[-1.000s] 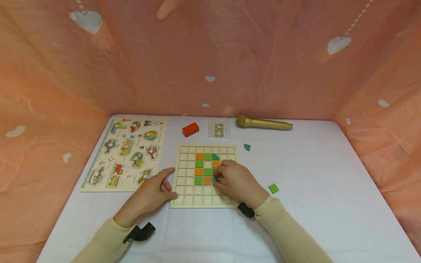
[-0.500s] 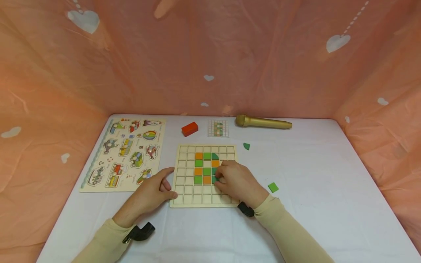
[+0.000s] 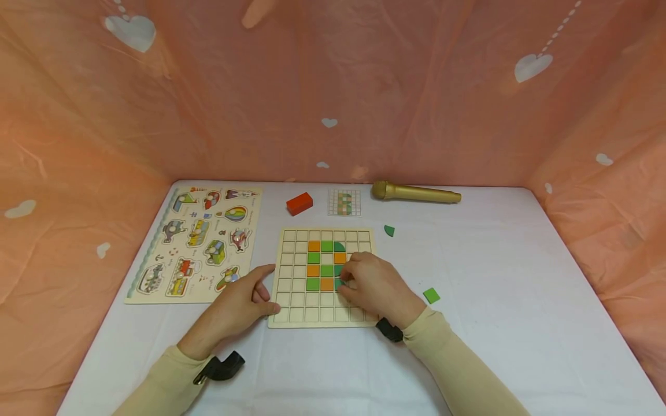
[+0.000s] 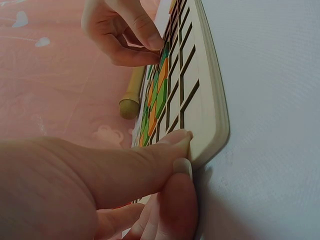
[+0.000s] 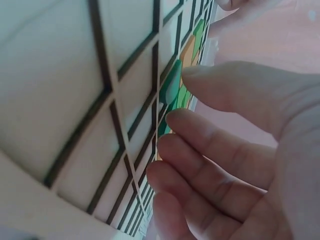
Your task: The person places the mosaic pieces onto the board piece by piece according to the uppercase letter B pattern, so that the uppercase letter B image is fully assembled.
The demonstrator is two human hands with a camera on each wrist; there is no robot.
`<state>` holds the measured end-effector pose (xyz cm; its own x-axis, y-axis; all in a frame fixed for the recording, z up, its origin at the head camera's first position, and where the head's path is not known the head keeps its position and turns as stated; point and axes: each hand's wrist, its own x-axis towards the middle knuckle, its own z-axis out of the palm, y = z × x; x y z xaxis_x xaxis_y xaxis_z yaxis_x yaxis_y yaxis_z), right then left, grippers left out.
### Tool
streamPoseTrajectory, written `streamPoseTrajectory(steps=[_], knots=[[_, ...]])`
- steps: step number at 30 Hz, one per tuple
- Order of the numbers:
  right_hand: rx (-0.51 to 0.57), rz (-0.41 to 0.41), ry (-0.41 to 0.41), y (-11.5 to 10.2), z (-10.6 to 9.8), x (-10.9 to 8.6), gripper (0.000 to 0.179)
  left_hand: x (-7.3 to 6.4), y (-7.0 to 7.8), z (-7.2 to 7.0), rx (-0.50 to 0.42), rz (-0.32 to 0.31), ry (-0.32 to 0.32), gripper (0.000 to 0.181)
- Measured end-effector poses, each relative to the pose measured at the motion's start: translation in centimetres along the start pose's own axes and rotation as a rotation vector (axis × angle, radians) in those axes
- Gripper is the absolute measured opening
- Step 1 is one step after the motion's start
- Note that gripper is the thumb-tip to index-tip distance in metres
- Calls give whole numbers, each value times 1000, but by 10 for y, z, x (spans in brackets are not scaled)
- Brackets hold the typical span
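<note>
Grid board (image 3: pixel 304 316): laid flat on the white bench (image 3: pixel 494 323), between the two hands.
Far tile row: an orange square (image 3: pixel 314 247), a green square (image 3: pixel 326 247) and a dark-green quarter-round (image 3: pixel 339 247) are seated side by side.
Second row: a green and an orange square are held one cell apart.
Third row: orange, green and a partly covered dark-green piece.
Near row: green, orange, then a near dark-green tile (image 5: pixel 171 84) at the right fingertips.
Left hand (image 3: pixel 239 303): thumb and index finger spread wide, rested against the board's left edge.
Right hand (image 3: pixel 377 283): thumb and index narrowly parted about the near dark-green tile; whether it is pinched cannot be told.
Loose tiles: a dark-green quarter-round piece (image 3: pixel 389 231) beyond the right hand, a bright-green square (image 3: pixel 431 295) beside that wrist.
Puzzle board (image 3: pixel 198 298): vehicle pictures are contained, left of the grid.
Far edge: red block (image 3: pixel 299 204), pattern card (image 3: pixel 344 203), gold microphone (image 3: pixel 416 193).
</note>
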<state>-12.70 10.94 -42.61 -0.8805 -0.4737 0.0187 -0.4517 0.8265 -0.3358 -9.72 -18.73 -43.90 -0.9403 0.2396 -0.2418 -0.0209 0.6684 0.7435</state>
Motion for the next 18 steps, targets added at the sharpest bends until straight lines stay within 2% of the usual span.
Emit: streamPoseTrajectory(steps=[9, 18], knots=[[38, 54, 49, 21, -15, -12, 17, 0, -2, 1, -26, 7, -8, 86], [39, 134, 68, 61, -31, -44, 17, 1, -2, 1, -17, 2, -4, 86]])
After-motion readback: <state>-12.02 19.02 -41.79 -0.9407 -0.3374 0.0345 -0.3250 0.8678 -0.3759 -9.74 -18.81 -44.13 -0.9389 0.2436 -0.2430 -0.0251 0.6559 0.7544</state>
